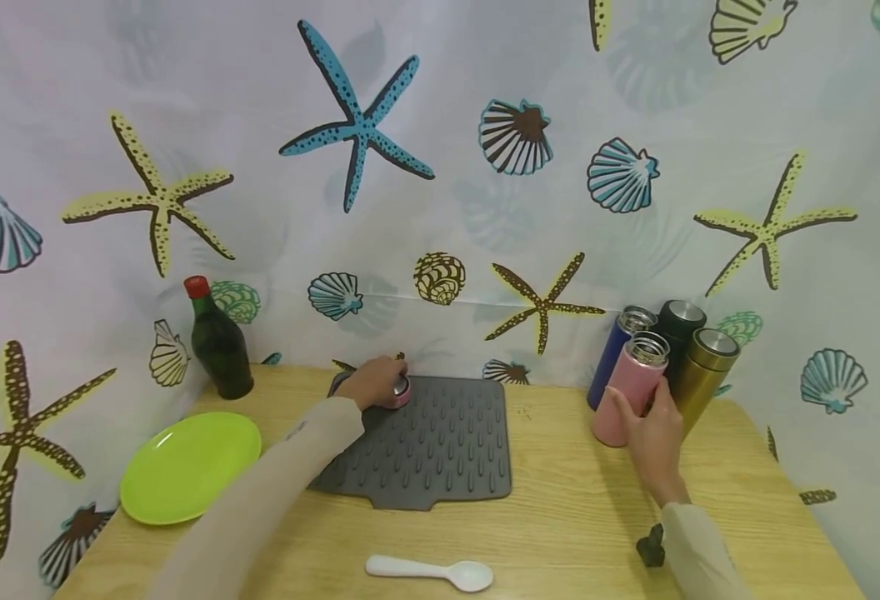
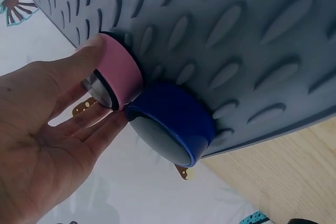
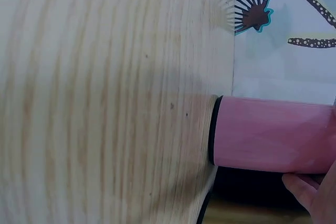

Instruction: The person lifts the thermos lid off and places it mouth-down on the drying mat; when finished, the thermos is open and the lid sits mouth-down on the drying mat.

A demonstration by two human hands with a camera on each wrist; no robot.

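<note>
At the back left of the dark grey drying mat (image 1: pixel 447 442), my left hand (image 1: pixel 371 383) grips a pink bottle lid (image 2: pixel 121 69) between thumb and fingers. Beside it on the mat sits a blue lid (image 2: pixel 176 119), right at my fingertips in the left wrist view. My right hand (image 1: pixel 653 433) holds the pink bottle (image 1: pixel 627 392), lidless and upright on the table at the right. Close behind it stand a lidless blue bottle (image 1: pixel 608 367), a black bottle (image 1: pixel 676 325) and a gold bottle (image 1: pixel 706 375), both with lids on.
A green plate (image 1: pixel 188 467) lies at the left, with a dark green bottle (image 1: pixel 218 350) with a red cap behind it. A white spoon (image 1: pixel 428 571) lies near the front. A small dark object (image 1: pixel 651 547) is by the right sleeve. A patterned curtain (image 1: pixel 440 208) hangs behind the table.
</note>
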